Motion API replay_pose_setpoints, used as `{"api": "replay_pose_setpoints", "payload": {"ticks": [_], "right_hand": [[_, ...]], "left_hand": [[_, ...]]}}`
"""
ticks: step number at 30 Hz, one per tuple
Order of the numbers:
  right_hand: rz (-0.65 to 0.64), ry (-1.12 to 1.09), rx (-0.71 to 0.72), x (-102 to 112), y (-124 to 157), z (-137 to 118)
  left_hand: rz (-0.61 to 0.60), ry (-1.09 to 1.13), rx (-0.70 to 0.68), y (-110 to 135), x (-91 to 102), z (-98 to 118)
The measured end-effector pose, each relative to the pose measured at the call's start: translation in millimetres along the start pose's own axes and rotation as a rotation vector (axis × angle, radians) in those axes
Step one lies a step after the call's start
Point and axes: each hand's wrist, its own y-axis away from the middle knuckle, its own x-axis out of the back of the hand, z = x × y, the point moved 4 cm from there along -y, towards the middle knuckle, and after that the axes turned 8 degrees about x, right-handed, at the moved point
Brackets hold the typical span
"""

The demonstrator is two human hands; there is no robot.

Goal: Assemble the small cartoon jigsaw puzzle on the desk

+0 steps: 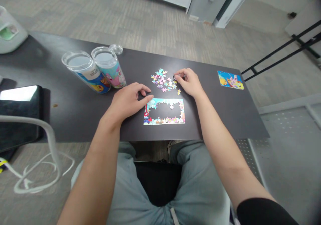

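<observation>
Left hand (127,101) covers the top-left corner of the puzzle frame (164,116) — can't tell if the right hand (189,82) pinches anything. White tub (10,31) is cropped at left, loose pieces (164,80) too tiny to read.

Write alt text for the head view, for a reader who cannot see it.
A person's left hand rests on the corner of a jigsaw frame on a dark table, while the right hand touches loose pieces beyond it. Two clear tubes stand at the left; a small picture lies far right.
</observation>
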Motion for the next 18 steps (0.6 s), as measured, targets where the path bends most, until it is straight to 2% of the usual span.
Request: {"api": "replay_pose_setpoints", "payload": {"ticks": [5, 18], "right_hand": [[0.085, -0.085, -0.041, -2.4, -6.6, 2.9], [0.008, -0.108, -0.144, -4.1, -5.8, -6.0]], "left_hand": [[0.041, -0.016, -0.001, 0.3, -0.1, 0.4], [0.066, 0.013, -0.004, 2.1, 4.4, 0.3]]}}
